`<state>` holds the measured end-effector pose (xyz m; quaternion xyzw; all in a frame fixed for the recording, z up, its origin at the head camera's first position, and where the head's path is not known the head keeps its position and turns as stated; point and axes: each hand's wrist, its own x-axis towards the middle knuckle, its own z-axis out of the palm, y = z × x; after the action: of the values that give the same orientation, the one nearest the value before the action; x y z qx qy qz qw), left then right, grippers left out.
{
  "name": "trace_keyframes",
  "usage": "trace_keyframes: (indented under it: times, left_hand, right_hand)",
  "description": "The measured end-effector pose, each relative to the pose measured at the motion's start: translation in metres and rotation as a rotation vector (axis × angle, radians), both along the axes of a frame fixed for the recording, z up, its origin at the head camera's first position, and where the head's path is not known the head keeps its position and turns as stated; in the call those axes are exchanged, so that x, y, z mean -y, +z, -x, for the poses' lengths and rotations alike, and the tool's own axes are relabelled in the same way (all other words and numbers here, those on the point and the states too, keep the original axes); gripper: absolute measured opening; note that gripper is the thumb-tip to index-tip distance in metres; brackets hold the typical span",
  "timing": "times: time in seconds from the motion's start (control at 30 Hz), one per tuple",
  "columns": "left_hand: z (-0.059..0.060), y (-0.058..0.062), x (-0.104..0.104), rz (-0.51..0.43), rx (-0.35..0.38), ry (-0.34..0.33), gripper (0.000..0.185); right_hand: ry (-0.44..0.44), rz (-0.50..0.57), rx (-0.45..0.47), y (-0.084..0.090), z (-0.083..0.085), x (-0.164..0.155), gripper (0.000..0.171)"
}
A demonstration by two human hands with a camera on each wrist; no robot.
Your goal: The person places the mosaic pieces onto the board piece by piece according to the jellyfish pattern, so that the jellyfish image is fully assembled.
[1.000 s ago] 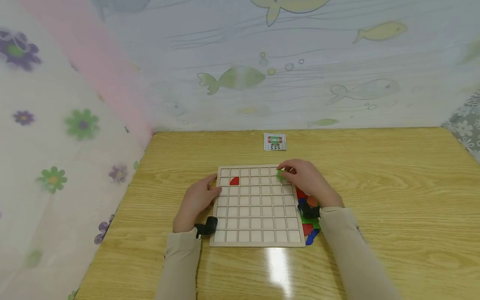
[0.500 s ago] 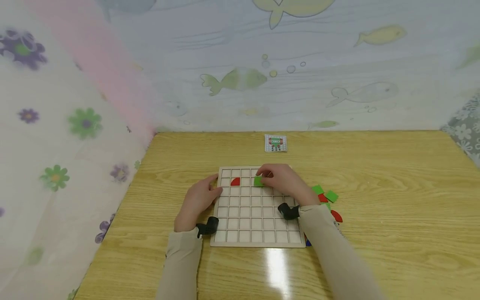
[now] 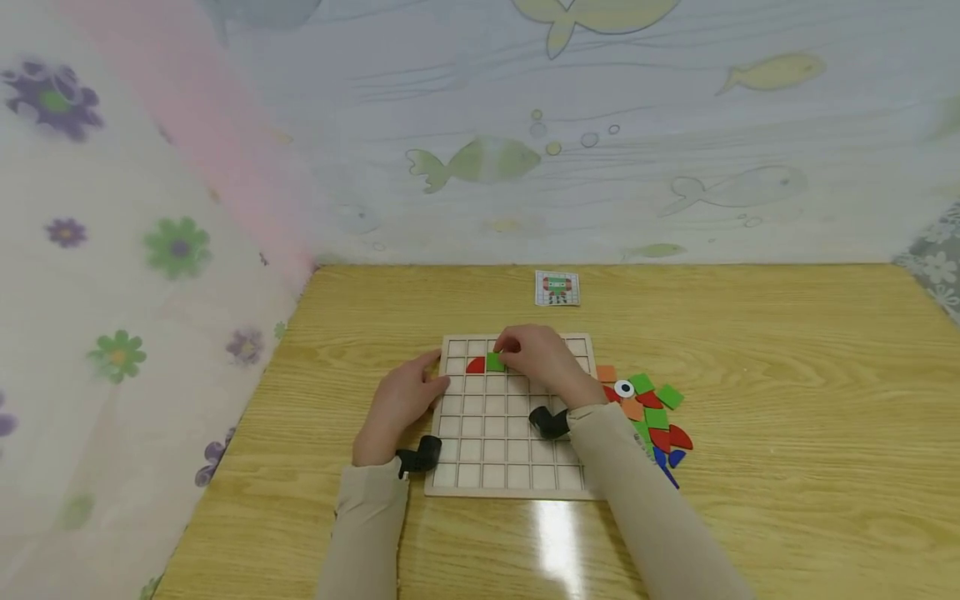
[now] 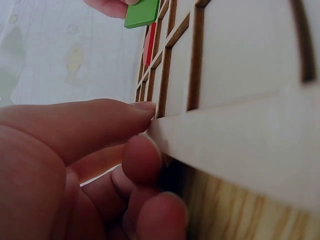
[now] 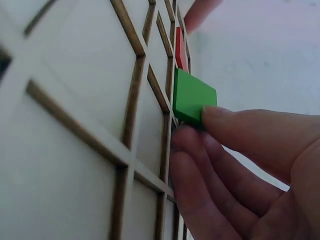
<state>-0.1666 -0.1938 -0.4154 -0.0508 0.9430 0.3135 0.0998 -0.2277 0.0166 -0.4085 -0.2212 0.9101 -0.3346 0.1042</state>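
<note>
Beige sleeves [image 3: 366, 533] at 7 and 5 o'clock, a black wrist unit [image 3: 422, 455] at each cuff, above a wood-grained table [image 3: 787, 400] with a glossy streak of light at 6 o'clock. Next, the board [image 3: 517, 493]: pale wood, square, ribbed into a grid of square cells with dark brown inner walls. Just off its 3 o'clock side, thin loose pieces: green squares [image 3: 656, 418], orange squares [image 3: 633, 408], red quarter-rounds [image 3: 680, 437], blue pieces [image 3: 677, 458], one white disc [image 3: 624, 388] with a dark centre.

Left hand [image 3: 402, 396]: thumb and curled fingertips hold the board's rim at about 10 o'clock. Right hand [image 3: 542, 357] over the board's far rows; green tile [image 3: 495, 362] at its 9 o'clock, at the fingertips. Tile: flat, smooth, square, tilted up from the grid in the right wrist view; edge contact with the cell, cannot tell. Right grip narrow, pinching the tile between thumb and fingers. Just beside the tile, at its 9 o'clock, red piece [image 3: 476, 366], quarter-round, in a cell.

Farther, toward 12 o'clock: small printed card [image 3: 557, 288], red-and-green figure. Beyond: pale wall covering [image 3: 600, 200] with fish drawings.
</note>
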Motion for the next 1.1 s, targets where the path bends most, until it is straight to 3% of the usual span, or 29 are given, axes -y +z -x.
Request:
trace_keyframes:
  times: [0.3,0.7,1.1]
  left_hand:
    - [0.000,0.000,0.002,0.004,-0.015,-0.005,0.052]
    - [0.000,-0.001,0.002,-0.002,-0.018,-0.015,0.052]
    - [0.001,0.000,0.002,0.008,-0.007,-0.016,0.052]
  right_hand:
    - [0.003,-0.077,-0.082,-0.002,-0.005,0.006,0.008]
    - [0.067,-0.015,-0.016,0.000,-0.005,-0.010,0.013]
    - [0.034,-0.012,0.005,0.001,-0.020,-0.050,0.018]
